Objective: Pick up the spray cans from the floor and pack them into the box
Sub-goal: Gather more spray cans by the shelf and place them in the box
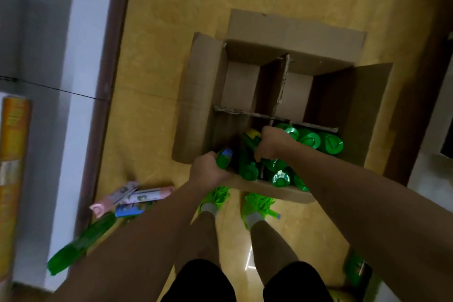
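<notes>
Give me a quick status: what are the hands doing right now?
Left hand grips a green can at the box edge. Right hand grips another can inside. Loose cans on the floor, left.

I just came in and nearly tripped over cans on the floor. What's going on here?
A person is packing spray cans into a divided cardboard box on the floor. The left hand grips a green-capped can at the box's near edge, while the right hand holds another can inside the box. The near compartments already hold several green-capped cans; the far two look empty. More cans lie on the floor to the left, waiting.
</notes>
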A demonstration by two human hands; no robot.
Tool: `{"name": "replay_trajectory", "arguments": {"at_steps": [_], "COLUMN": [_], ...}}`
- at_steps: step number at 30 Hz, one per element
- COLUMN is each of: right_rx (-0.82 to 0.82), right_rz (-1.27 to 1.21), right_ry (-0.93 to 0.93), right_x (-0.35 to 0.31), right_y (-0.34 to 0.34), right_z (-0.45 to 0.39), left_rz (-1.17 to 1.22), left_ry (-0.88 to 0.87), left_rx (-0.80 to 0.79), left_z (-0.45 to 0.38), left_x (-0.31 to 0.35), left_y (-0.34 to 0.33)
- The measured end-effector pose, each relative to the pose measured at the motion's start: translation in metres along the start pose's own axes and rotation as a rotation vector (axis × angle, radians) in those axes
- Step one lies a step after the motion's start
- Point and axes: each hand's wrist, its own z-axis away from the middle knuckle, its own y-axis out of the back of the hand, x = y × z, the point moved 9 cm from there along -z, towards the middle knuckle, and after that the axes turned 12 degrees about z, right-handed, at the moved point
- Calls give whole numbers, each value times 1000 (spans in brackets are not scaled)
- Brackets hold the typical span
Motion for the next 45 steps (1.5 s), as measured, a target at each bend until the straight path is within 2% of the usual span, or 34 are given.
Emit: {"name": "replay_trajectory", "arguments": {"at_steps": [5,12,17,23,32,34,36,40,45], "right_rx": [34,125,194,263,183,165,157,154,139], "right_rz": [-17,-145,-187,-170,-112,-95,-65,45,212], "right_ry": [8,17,-9,6,123,125,128,177,205], "right_x": [1,-2,-1,-17,-79,-94,-109,-136,-153], "right_y": [-23,-26,-30,-26,-36,-40,-44,-51,-66], "right_z": [-28,-52,-60,-63,-61,-59,-57,-59,-65], "left_rz": [17,-75,-62,62,300,340,327,146,120], "left_ry": [-64,-103,-103,-45,-16,-23,-58,-178,-176], "left_rx": [-33,-146,-145,-224,-265,-224,-109,76,187], "left_z": [-21,-44,-62,-74,-71,-70,-69,-71,-81], "left_x": [-5,-5,-17,-26,-53,-62,-71,-82,-103], "left_y": [-26,-53,-65,-72,-49,-40,-20,22,55]}}
